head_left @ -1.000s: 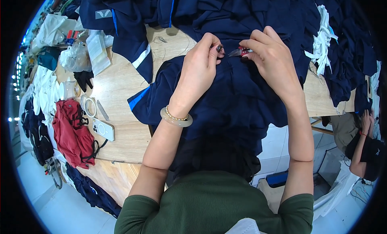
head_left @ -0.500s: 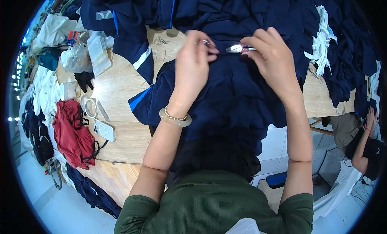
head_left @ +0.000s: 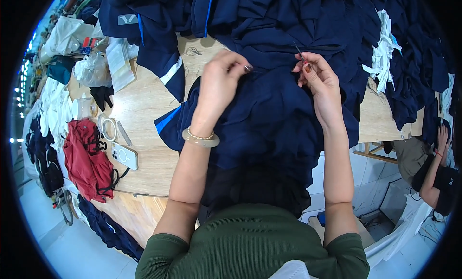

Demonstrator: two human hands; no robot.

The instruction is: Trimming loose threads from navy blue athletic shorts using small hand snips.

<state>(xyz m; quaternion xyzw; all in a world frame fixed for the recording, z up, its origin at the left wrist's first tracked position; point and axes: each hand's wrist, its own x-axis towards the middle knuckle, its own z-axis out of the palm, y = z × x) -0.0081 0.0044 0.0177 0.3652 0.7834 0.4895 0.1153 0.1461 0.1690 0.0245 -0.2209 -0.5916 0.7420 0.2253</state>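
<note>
Over navy garment [head_left: 269,110], left hand [head_left: 219,86] pinching, right hand [head_left: 320,82] raised.

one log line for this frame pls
left hand: fingers pinch navy garment | right hand: holds thin metal snips, tip up | garment draped over wooden table edge | phone far left

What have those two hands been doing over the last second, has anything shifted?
The hands drew apart: a second ago they met over one spot of the navy garment. The right hand has swung its small metal snips up from level to pointing away. The left hand keeps pinching the cloth. The red garment, the phone and the wooden table stayed put.
</note>
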